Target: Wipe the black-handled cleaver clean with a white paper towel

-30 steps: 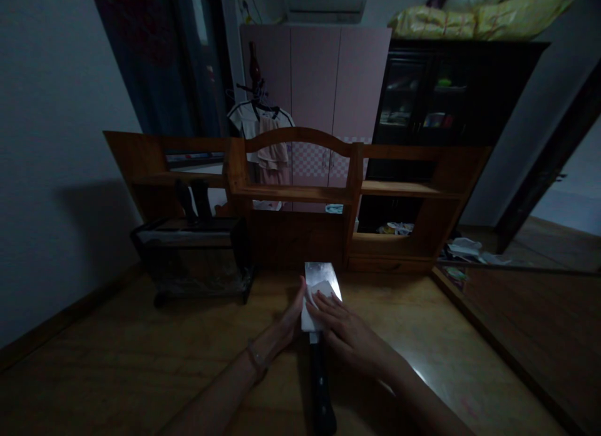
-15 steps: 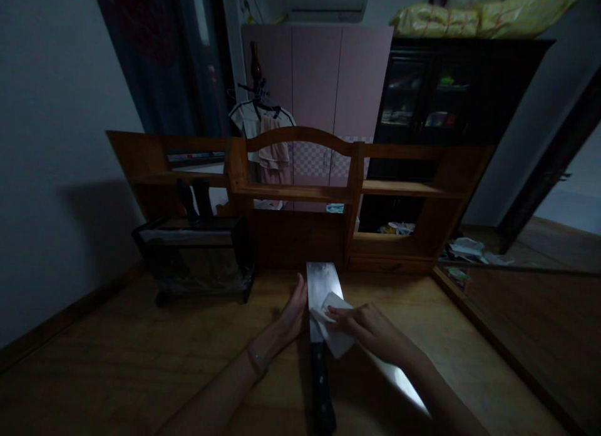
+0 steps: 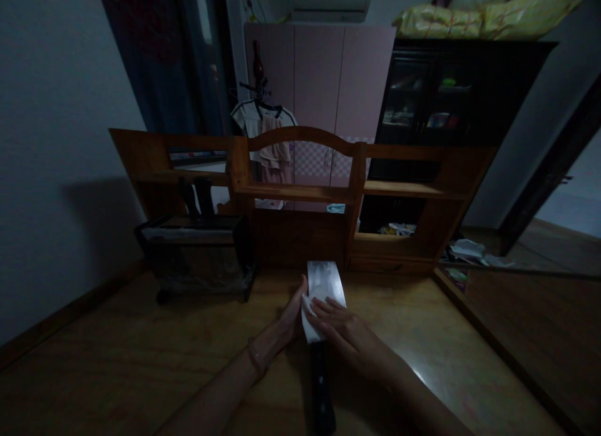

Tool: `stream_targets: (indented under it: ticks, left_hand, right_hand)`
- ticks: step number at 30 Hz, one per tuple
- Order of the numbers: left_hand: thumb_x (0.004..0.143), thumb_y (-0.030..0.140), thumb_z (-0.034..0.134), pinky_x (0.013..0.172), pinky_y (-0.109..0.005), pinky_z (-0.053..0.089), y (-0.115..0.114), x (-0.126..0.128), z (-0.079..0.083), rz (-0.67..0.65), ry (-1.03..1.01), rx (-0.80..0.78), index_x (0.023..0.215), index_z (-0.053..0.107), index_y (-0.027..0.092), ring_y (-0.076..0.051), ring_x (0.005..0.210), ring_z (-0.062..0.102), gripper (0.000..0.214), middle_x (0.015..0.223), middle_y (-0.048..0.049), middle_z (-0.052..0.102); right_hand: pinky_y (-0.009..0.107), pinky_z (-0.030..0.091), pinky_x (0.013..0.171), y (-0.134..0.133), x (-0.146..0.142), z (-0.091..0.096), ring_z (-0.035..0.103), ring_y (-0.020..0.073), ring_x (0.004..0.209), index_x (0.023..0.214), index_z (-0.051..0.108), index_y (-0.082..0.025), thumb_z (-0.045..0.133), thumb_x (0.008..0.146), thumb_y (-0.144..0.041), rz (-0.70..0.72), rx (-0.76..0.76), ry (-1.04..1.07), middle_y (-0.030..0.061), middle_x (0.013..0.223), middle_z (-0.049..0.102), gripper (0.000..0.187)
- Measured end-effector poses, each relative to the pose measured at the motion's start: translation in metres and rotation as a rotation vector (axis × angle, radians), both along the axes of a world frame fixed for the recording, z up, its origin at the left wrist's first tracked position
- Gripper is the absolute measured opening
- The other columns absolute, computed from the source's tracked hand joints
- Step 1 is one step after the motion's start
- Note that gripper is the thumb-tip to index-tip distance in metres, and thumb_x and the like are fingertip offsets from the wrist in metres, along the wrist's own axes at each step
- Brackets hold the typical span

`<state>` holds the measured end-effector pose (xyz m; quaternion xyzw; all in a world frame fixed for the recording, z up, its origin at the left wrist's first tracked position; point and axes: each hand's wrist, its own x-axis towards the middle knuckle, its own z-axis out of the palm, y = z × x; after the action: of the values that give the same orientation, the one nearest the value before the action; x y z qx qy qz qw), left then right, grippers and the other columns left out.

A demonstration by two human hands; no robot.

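A cleaver (image 3: 325, 278) with a broad steel blade and a black riveted handle points away from me above the table. My left hand (image 3: 292, 316) supports the blade along its left edge, thumb up; the other fingers are hidden behind the blade. Across the lower half of the blade lies a white tissue (image 3: 310, 328). My right hand (image 3: 350, 329) presses on the tissue with its fingers laid nearly flat, covering much of it.
A dark knife block (image 3: 201, 258) with two black-handled tools in it stands at the left on the wooden table (image 3: 225, 367). Along the back runs a low wooden shelf unit (image 3: 300, 192). A raised wooden rim (image 3: 493, 336) borders the right side.
My right hand has slid a little left and flattened from a pinch onto the tissue, which now reaches the blade's left edge. My left hand and the cleaver have barely moved.
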<state>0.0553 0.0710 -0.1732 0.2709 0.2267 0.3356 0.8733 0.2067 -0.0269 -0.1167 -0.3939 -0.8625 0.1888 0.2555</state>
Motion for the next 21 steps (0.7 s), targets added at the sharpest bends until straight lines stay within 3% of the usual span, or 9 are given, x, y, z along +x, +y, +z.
stream_targets:
  ticks: [5, 9, 12, 16, 21]
  left_hand:
    - [0.093, 0.062, 0.040, 0.063, -0.029, 0.051, -0.004, -0.002, 0.010, 0.045, 0.048, -0.004, 0.105, 0.067, 0.008, -0.020, 0.057, 0.066, 0.062, 0.070, -0.0105, 0.071]
    - [0.096, 0.057, 0.036, 0.060, -0.027, 0.051, -0.002, -0.002, 0.008, 0.003, 0.025, 0.026, 0.110, 0.067, 0.008, -0.019, 0.056, 0.065, 0.060, 0.072, -0.0100, 0.071]
    - [0.098, 0.053, 0.036, 0.072, -0.030, 0.054, 0.000, -0.002, 0.005, -0.041, -0.031, 0.041, 0.113, 0.066, 0.006, -0.022, 0.071, 0.070, 0.057, 0.087, -0.0144, 0.073]
    - [0.102, 0.041, 0.032, 0.094, -0.034, 0.049, -0.002, -0.001, 0.009, -0.047, -0.129, 0.000, 0.114, 0.065, 0.004, -0.024, 0.094, 0.069, 0.051, 0.104, -0.0172, 0.071]
    - [0.101, 0.035, 0.035, 0.099, -0.035, 0.045, -0.005, -0.001, 0.014, -0.047, -0.120, -0.014, 0.115, 0.064, 0.001, -0.025, 0.099, 0.067, 0.047, 0.109, -0.0182, 0.070]
  right_hand:
    - [0.048, 0.026, 0.118, -0.003, -0.003, 0.001, 0.034, 0.0198, 0.140, 0.139, 0.046, -0.032, 0.027, 0.103, -0.036, -0.003, -0.050, 0.071, -0.0024, 0.147, 0.042, 0.041]
    - [0.039, 0.038, 0.112, -0.002, 0.003, -0.006, 0.050, 0.0187, 0.129, 0.126, 0.061, -0.031, 0.025, 0.104, -0.035, -0.088, -0.014, 0.068, -0.0014, 0.133, 0.060, 0.043]
    - [0.037, 0.044, 0.107, 0.001, 0.012, -0.010, 0.058, 0.0197, 0.121, 0.126, 0.062, -0.027, 0.028, 0.103, -0.035, -0.204, 0.070, -0.002, 0.0039, 0.125, 0.066, 0.042]
    - [0.040, 0.048, 0.102, 0.007, 0.023, -0.013, 0.058, 0.0229, 0.120, 0.131, 0.057, -0.020, 0.028, 0.103, -0.029, -0.340, 0.178, -0.101, 0.0115, 0.130, 0.060, 0.042]
    - [0.040, 0.044, 0.107, 0.010, 0.018, -0.014, 0.051, 0.0227, 0.128, 0.132, 0.056, -0.019, 0.030, 0.102, -0.030, -0.413, 0.185, -0.069, 0.0108, 0.138, 0.054, 0.041]
